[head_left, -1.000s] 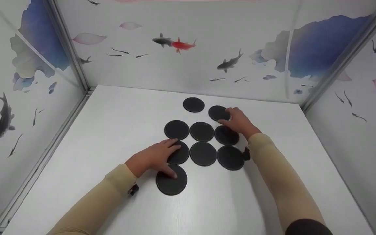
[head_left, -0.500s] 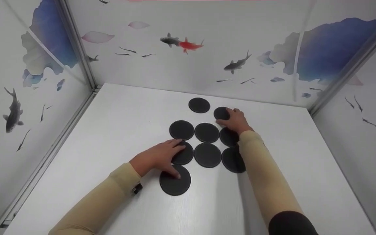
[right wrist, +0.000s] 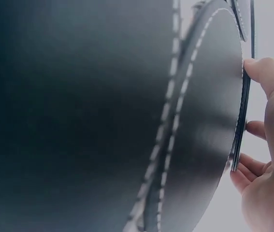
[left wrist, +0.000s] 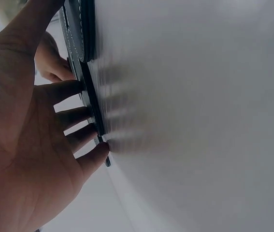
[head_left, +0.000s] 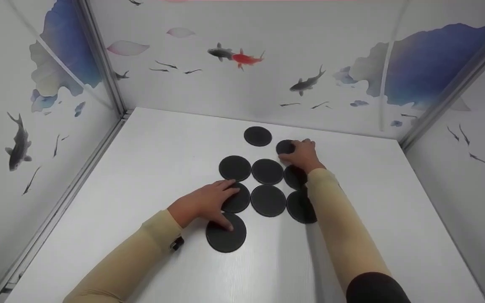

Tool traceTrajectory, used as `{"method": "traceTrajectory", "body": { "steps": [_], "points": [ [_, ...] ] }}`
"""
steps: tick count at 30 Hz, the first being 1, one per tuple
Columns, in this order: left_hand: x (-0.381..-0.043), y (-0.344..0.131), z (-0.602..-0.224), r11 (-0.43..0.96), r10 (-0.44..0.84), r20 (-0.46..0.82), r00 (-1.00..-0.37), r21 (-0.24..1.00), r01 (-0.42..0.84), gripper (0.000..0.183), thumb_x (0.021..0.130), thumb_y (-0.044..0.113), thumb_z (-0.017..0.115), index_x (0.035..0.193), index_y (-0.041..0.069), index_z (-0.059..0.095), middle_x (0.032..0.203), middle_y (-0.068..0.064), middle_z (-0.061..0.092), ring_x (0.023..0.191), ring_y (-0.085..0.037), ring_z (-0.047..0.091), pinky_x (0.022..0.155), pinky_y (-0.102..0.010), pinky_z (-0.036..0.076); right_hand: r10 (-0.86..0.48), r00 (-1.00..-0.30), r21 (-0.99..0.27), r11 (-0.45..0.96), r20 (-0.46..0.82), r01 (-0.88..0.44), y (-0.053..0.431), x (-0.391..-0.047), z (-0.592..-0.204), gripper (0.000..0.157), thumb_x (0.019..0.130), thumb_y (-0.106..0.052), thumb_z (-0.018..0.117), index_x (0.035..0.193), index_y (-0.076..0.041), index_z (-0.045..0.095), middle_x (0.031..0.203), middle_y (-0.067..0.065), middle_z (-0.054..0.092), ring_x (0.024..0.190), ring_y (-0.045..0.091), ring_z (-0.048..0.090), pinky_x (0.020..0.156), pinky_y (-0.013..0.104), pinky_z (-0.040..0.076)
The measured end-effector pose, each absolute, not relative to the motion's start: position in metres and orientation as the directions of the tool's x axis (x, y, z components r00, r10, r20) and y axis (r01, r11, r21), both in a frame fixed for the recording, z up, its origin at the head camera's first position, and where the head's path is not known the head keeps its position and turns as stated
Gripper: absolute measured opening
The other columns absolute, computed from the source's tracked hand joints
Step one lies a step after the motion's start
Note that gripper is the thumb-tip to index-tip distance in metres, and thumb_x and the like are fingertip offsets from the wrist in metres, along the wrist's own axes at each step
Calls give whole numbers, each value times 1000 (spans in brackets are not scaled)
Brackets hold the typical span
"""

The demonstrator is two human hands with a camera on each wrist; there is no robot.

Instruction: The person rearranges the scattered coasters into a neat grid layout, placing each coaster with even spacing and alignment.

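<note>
Several round black coasters lie flat on the white table, and the wrist views show pale stitching along their rims. My left hand (head_left: pixel 202 203) rests with its fingers spread on the left coaster (head_left: pixel 238 200) of the nearer row, its thumb on the front coaster (head_left: pixel 225 239). At the back right, my right hand (head_left: pixel 303 155) grips a coaster (head_left: pixel 284 147) by its right side. In the right wrist view, the thumb and fingers bend round that coaster's edge (right wrist: pixel 243 118). The right forearm partly hides two coasters of the right column (head_left: pixel 295 176).
Another coaster (head_left: pixel 258 136) lies alone at the back, left of the gripped one. The middle column holds two touching coasters, a farther one (head_left: pixel 267 171) and a nearer one (head_left: pixel 268 201). White walls (head_left: pixel 251 92) with painted fish stand behind and beside the table (head_left: pixel 154 143).
The head view has shifted slightly. My right wrist and forearm have swung left over the right column while the hand stays at the back-right coaster. The left hand keeps its place on the coasters.
</note>
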State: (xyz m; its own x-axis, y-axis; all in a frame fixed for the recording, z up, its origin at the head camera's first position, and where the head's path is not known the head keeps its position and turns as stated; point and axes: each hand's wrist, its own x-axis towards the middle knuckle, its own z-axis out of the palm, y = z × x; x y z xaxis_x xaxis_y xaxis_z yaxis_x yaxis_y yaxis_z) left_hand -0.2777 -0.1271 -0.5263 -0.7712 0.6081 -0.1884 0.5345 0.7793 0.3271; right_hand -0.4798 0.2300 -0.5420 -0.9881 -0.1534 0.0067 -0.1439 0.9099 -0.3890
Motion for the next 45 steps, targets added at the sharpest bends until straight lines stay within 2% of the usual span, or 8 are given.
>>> {"method": "traceTrajectory", "body": {
  "steps": [7,17,26,36,45],
  "points": [
    [-278,-125,-527,775,614,-187,-767,330,539,122,80,74,88,175,18,36,184,-9,19,169,-31,21,131,-50,32,-185,-983,-404,899,8,-172,234,-471,-536,94,92,-60,82,159,0,55,144,31,49,135,45,41,115,61,45],
    [-276,-127,-523,778,606,-197,-771,350,522,120,81,71,89,175,17,36,184,-9,19,169,-32,20,131,-52,32,-300,-952,-434,851,62,-297,237,-446,-523,89,94,-57,84,160,-3,56,144,27,48,133,41,43,114,58,46],
    [-277,-126,-524,780,607,-202,-768,335,529,121,80,73,88,174,17,37,184,-10,20,169,-32,20,132,-51,30,-363,-930,-434,829,61,-352,239,-413,-521,86,94,-51,86,161,-7,56,152,26,45,136,40,42,115,58,47],
    [-276,-130,-524,785,599,-203,-774,337,519,122,80,73,89,175,17,36,184,-10,20,169,-33,20,131,-52,31,-450,-889,-470,768,86,-435,233,-383,-520,83,93,-52,88,160,-14,59,150,21,47,135,36,43,111,56,49],
    [-276,-127,-522,775,611,-207,-764,354,523,121,81,71,89,175,17,35,184,-10,19,169,-33,20,131,-52,31,-515,-849,-496,710,117,-500,237,-339,-514,80,92,-47,90,160,-16,60,153,18,48,134,34,45,108,57,49]
  ]
}}
